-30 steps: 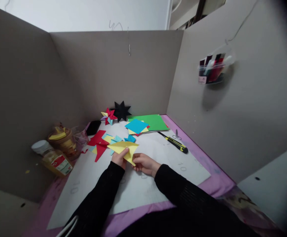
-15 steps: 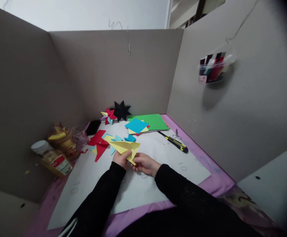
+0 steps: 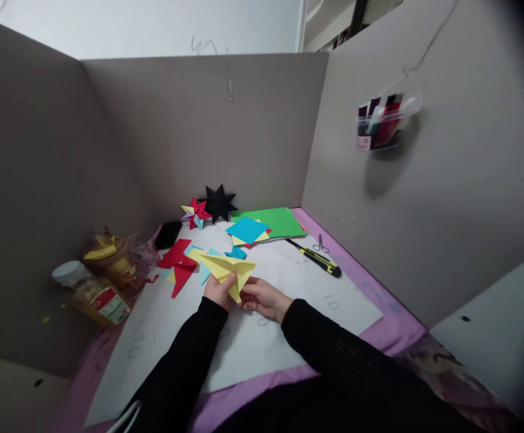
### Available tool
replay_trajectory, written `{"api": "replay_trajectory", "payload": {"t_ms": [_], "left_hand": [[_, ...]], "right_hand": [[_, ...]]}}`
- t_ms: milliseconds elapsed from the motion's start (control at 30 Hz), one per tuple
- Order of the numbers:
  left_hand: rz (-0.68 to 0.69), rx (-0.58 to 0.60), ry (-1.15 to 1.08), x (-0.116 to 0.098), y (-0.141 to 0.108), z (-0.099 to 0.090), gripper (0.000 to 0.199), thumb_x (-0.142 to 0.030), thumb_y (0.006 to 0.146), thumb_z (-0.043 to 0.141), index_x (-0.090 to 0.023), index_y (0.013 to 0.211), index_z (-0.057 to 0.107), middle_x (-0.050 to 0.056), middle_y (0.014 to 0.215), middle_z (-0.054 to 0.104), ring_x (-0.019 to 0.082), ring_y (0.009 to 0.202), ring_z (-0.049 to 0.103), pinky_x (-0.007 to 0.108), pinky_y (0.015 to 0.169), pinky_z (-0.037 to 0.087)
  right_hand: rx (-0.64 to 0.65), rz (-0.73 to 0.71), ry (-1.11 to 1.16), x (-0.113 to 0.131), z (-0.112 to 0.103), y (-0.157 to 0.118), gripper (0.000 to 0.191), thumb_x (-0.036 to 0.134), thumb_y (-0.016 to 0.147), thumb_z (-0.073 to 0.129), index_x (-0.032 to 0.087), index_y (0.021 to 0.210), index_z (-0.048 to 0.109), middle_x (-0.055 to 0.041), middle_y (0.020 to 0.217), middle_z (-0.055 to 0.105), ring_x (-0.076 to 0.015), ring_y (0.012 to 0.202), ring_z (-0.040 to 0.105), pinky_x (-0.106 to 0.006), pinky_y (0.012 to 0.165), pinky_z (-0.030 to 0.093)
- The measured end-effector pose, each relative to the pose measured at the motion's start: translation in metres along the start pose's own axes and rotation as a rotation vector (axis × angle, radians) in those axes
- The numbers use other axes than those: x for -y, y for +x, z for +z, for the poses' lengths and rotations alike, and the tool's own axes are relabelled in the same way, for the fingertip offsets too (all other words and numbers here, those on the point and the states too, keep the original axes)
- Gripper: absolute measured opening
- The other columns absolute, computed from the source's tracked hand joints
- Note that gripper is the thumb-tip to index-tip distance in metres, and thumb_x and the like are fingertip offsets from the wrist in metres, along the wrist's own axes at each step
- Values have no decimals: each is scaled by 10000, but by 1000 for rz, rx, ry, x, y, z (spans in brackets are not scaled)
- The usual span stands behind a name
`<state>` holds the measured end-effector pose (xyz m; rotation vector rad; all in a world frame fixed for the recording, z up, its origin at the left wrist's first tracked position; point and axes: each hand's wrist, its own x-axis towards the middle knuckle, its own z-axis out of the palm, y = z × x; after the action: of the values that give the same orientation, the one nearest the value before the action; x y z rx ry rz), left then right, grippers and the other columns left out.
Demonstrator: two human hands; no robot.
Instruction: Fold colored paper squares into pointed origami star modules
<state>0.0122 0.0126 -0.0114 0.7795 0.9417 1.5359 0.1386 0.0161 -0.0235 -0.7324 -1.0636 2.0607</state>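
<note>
A folded sheet of yellow paper [image 3: 228, 269] is held between both hands above the white board. My left hand [image 3: 219, 293] grips its lower left part, with the thumb pressed on the front. At its lower right edge, the fingers of my right hand [image 3: 262, 297] are closed on the paper; some fingertips are hidden behind it. Just beyond lie folded red paper pieces [image 3: 181, 264], light blue folded pieces [image 3: 205, 273] and a darker blue folded piece [image 3: 236, 252].
A utility knife [image 3: 318, 260] and small scissors [image 3: 320, 245] lie to the right. Behind are green sheets [image 3: 284, 221], a blue square [image 3: 247, 230], a black paper star [image 3: 220, 203] and a multicoloured star [image 3: 196, 213]. A glue bottle [image 3: 102, 300] and phone [image 3: 168, 235] are left.
The yellow paper has tilted slightly in my hands, its lower tip now turned more to the left. The whole view has shifted a little; the things on the board stay put.
</note>
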Motion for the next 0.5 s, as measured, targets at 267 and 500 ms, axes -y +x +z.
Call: {"api": "replay_trajectory", "payload": {"t_ms": [267, 500], "left_hand": [[-29, 47, -33, 4, 1, 2, 503, -333, 516, 805, -121, 930, 612, 107, 880, 683, 257, 828, 638, 363, 738, 494], [56, 6, -15, -12, 0, -1, 686, -297, 516, 808, -201, 1130, 517, 58, 926, 661, 204, 819, 635, 322, 722, 504]], "right_hand": [[-134, -481, -230, 6, 2, -1, 388, 382, 675, 706, 170, 979, 592, -44, 892, 633, -161, 799, 576, -264, 722, 448], [-393, -507, -427, 14, -12, -2, 173, 321, 735, 588, 149, 759, 585, -4, 694, 583, -133, 628, 512, -231, 563, 402]]}}
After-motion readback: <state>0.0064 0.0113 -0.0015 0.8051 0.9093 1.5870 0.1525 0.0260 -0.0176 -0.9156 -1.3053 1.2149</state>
